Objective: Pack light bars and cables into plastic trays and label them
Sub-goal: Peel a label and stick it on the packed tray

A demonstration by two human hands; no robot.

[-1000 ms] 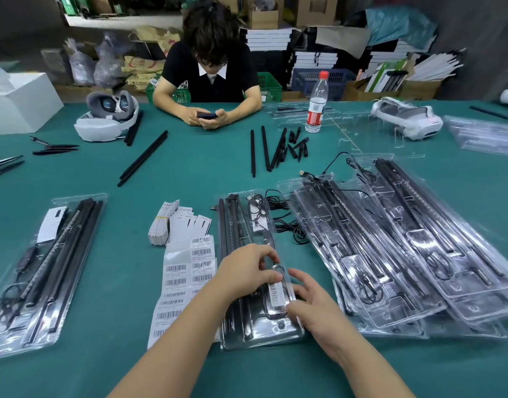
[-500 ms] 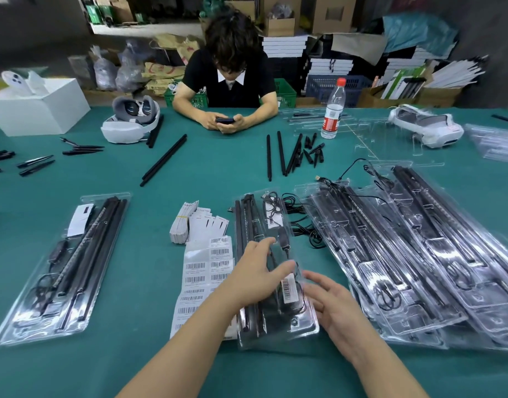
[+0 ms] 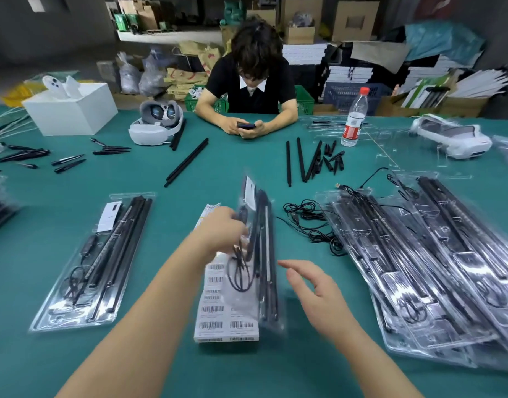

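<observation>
My left hand [image 3: 224, 234] grips a clear plastic tray [image 3: 261, 254] packed with black light bars and a coiled cable, tipped up on its long edge above the green table. A white label shows at the tray's far end. My right hand [image 3: 313, 285] hovers just right of the tray with relaxed fingers, touching nothing. Under the raised tray lies a sheet of barcode labels [image 3: 218, 314]. A packed, labelled tray [image 3: 97, 262] lies to the left. Loose black cables [image 3: 313, 222] lie to the right.
A pile of filled trays [image 3: 436, 268] covers the right side. Loose black bars [image 3: 301, 162] and small clips lie mid-table, with a water bottle [image 3: 354, 119], two headsets [image 3: 156, 124] and a white box [image 3: 72, 110]. A person [image 3: 251, 90] sits opposite holding a phone.
My left hand has lifted the tray off the table and tipped it onto its edge, moving it left. My right hand has let go and drawn back to the right.
</observation>
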